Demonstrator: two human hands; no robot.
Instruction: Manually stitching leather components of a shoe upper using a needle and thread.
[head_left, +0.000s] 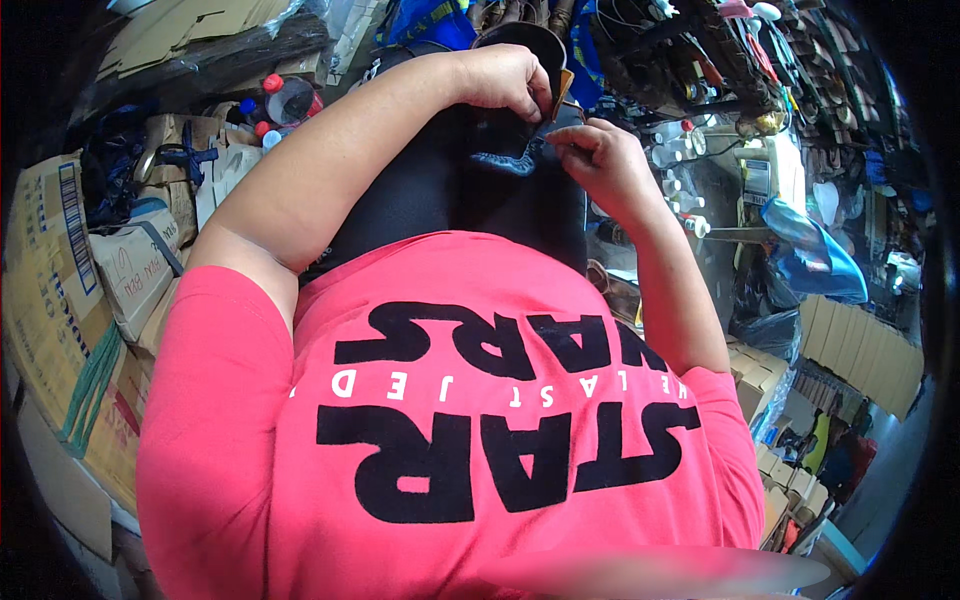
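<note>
Black trousers, with a tan carton, its contents hidden, and a clear red-capped bottle to their left; over them, the left hand, fingers curled, grip impossible to tell, and the right hand, fingers pinching one end of a blue strip.

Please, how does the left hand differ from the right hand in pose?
The left hand sits higher in the picture than the right hand. The left hand's fingers point down; the right hand's fingers point left. Both are bare, near the curved blue strip.
</note>
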